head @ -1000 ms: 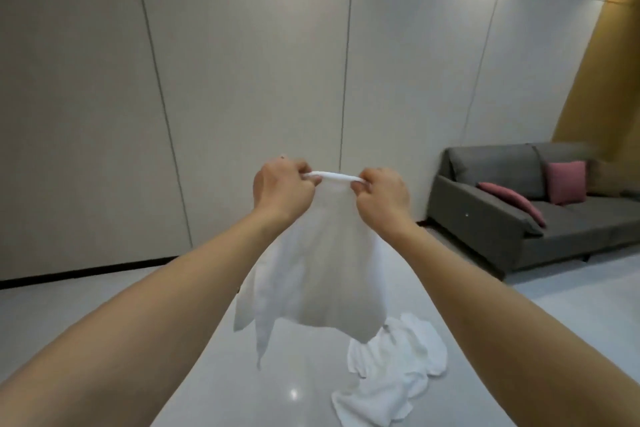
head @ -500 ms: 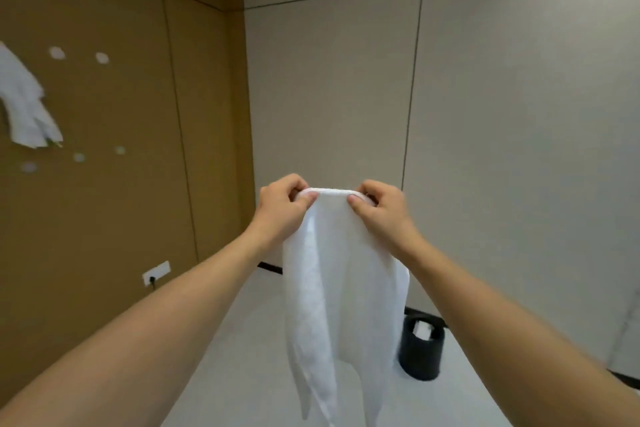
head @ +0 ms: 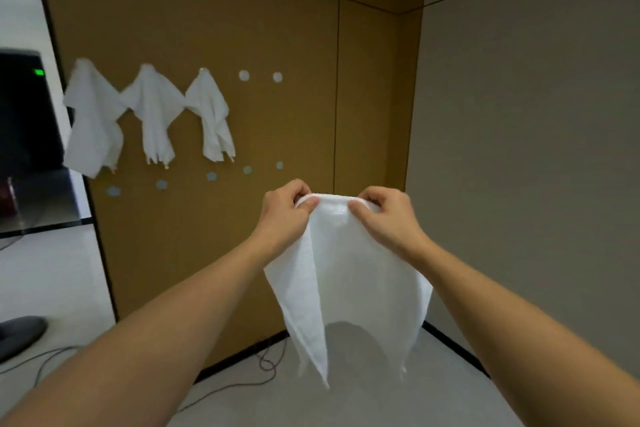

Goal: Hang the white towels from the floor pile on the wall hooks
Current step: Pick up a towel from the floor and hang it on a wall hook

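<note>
A white towel (head: 349, 274) hangs in front of me, held up by its top edge. My left hand (head: 282, 211) pinches that edge on the left and my right hand (head: 388, 215) pinches it on the right, a short span apart. On the brown wall panel (head: 242, 28) three white towels (head: 152, 114) hang side by side from the upper row of hooks. Two bare round hooks (head: 244, 75) sit to their right, and a lower row of several bare hooks (head: 212, 176) runs below. The floor pile is out of view.
A dark screen with a green light (head: 24, 107) stands at the far left. Cables (head: 266, 364) trail on the pale floor at the wall's foot, and a dark base (head: 17, 333) lies at lower left. A grey wall (head: 526, 149) meets the brown panel at the corner on the right.
My view has swung left from the grey wall, sofa and floor pile to the brown hook wall. Both hands keep pinching the towel's top edge.
</note>
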`<state>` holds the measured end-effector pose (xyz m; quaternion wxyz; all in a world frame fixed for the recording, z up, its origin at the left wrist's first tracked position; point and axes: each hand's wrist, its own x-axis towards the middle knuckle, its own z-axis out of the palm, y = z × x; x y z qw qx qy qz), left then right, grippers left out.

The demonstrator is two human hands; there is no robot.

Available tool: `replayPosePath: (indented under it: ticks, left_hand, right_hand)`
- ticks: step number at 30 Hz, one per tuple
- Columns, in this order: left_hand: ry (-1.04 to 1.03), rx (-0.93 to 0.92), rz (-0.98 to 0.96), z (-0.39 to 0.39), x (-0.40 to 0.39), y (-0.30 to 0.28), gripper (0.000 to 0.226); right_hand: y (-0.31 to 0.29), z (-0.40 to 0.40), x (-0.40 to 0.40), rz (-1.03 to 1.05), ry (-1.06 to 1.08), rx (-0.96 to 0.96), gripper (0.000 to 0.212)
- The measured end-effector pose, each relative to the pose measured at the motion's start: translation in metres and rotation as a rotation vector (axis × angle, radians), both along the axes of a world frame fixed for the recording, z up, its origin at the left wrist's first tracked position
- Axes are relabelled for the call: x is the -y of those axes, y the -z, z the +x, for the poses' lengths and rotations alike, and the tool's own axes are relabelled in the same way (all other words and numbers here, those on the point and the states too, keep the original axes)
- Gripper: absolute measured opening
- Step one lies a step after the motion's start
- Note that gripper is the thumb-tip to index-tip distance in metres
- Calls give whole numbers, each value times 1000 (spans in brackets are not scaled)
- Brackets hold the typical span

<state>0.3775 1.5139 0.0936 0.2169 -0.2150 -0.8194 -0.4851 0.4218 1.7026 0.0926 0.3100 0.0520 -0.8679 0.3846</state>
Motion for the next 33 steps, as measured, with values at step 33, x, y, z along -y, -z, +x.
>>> replayPosePath:
  ticks: [33]
  left_hand:
    - [-449, -690, -496, -699, 27, -101, 33]
  right_hand:
    - [-96, -787, -2, 442, -448, -679, 9]
